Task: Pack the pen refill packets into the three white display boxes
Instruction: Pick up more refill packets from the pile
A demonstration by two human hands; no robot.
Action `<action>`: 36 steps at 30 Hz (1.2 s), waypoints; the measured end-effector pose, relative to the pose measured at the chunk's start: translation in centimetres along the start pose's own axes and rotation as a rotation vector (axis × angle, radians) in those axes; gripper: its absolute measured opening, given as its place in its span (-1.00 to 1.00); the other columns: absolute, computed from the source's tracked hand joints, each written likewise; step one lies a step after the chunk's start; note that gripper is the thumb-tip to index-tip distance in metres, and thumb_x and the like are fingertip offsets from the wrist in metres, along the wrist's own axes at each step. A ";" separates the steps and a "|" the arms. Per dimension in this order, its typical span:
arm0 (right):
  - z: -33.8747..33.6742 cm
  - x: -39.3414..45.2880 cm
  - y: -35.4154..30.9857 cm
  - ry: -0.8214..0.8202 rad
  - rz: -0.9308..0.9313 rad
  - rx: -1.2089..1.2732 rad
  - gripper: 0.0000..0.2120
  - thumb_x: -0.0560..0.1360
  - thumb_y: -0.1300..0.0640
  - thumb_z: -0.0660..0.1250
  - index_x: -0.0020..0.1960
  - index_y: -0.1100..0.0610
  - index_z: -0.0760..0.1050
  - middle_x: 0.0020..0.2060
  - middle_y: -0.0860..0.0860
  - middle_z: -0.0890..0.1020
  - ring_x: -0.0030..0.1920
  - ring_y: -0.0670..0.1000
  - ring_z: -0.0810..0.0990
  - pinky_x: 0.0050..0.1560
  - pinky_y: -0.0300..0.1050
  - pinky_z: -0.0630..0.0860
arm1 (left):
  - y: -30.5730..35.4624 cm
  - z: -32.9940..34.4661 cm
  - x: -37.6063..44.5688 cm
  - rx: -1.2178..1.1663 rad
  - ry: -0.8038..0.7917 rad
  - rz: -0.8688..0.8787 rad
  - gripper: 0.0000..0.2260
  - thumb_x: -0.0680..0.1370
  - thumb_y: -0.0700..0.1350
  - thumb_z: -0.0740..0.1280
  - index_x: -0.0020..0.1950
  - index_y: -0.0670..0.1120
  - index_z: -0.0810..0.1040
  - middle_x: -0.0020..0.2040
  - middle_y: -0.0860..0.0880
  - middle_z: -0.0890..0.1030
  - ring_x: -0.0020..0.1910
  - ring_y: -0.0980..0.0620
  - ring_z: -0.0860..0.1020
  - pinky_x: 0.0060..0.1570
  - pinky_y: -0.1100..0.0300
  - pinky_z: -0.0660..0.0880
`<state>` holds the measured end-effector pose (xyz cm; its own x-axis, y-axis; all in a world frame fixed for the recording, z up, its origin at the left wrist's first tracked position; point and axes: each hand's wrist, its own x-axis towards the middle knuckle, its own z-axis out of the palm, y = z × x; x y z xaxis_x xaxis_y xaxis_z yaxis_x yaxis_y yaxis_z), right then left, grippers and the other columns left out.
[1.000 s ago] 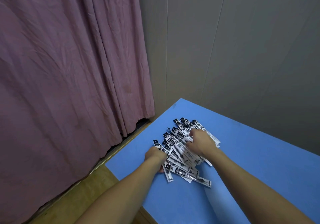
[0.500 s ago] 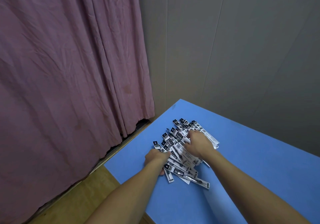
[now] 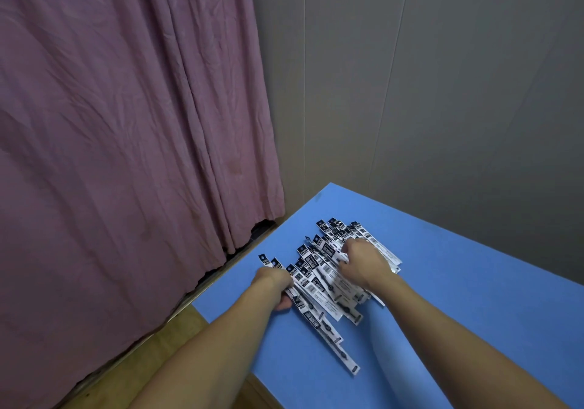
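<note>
Head view, looking forward and down at a blue table (image 3: 474, 298) whose corner reaches toward the centre of the frame. A loose heap of pen refill packets (image 3: 328, 269), long narrow white sleeves with black printing, lies in the lower centre, fanned out and overlapping, most of them running roughly from upper left to lower right. The left hand (image 3: 271, 282) sits at the lower-left edge of the heap, fingers curled under and around the ends of several packets, apparently gripping a small bundle; the exact number cannot be told. The right hand (image 3: 363, 263) lies on top of the heap nearer its right side, knuckles up and fingers bent down into the packets; whether it pinches any or merely presses and rakes them cannot be told from this angle. The two hands bracket the heap, a placement that suits gathering scattered sleeves into an aligned stack before lifting. One stray packet (image 3: 335, 342) trails toward the lower centre, apart from both hands. No white display boxes appear in the frame, so packing seems not yet begun. A mauve curtain (image 3: 126, 124) fills the left half; a grey panelled wall (image 3: 442, 92) fills the upper right.
</note>
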<state>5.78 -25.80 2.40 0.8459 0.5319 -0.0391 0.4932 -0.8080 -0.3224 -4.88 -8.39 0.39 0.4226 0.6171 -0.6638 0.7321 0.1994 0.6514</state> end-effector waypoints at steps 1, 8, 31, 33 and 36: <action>0.0 0.0 -0.2 -0.002 -0.003 0.002 -0.75 0.50 0.11 0.29 0.17 0.12 0.45 0.09 0.05 0.52 0.02 0.04 0.49 0.00 -0.09 0.51 | 0.0 -0.2 0.0 -0.029 -0.005 0.008 -0.80 0.43 -0.42 0.41 0.00 -0.26 0.52 -0.17 -0.17 0.51 -0.28 -0.13 0.58 -0.19 -0.10 0.66; 0.4 -0.4 -0.7 0.000 -0.021 0.001 -0.78 0.51 0.10 0.30 0.14 0.11 0.45 0.07 0.03 0.51 0.00 0.03 0.49 -0.09 -0.12 0.42 | 0.0 -1.4 0.0 -0.232 -0.074 0.063 -0.83 0.49 -0.40 0.44 0.01 -0.30 0.50 -0.17 -0.21 0.61 -0.33 -0.09 0.65 -0.46 0.08 0.63; -0.8 -0.4 -0.5 -0.067 -0.053 -0.005 -0.75 0.51 0.10 0.29 0.16 0.13 0.42 0.07 0.07 0.52 0.05 0.06 0.50 0.04 -0.03 0.54 | 3.2 -3.9 -1.9 0.289 0.039 0.545 -0.80 0.48 -0.20 0.53 -0.09 -0.09 0.50 -0.09 -0.05 0.65 -0.16 0.01 0.63 -0.12 0.08 0.61; -0.8 -0.8 -0.3 -0.064 -0.059 -0.006 -0.73 0.50 0.09 0.29 0.18 0.13 0.42 0.09 0.07 0.52 0.06 0.06 0.49 0.02 -0.05 0.51 | 3.1 -3.8 -2.4 0.247 0.014 0.559 -0.77 0.42 -0.22 0.59 -0.05 -0.10 0.58 -0.11 -0.08 0.72 -0.15 -0.04 0.71 -0.02 -0.04 0.66; -1.1 -1.7 0.1 -0.082 -0.034 -0.024 -0.71 0.49 0.10 0.27 0.19 0.15 0.41 0.12 0.09 0.50 0.06 0.09 0.48 -0.03 -0.06 0.49 | 3.0 -3.5 -2.7 0.215 0.002 0.589 -0.85 0.43 -0.21 0.58 -0.12 -0.14 0.63 -0.16 -0.17 0.72 -0.11 -0.19 0.71 -0.01 -0.16 0.65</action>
<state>4.60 -27.05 3.42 0.8099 0.5769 -0.1060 0.5266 -0.7947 -0.3020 -5.74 -6.82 5.43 0.7871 0.5780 -0.2153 0.4679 -0.3322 0.8190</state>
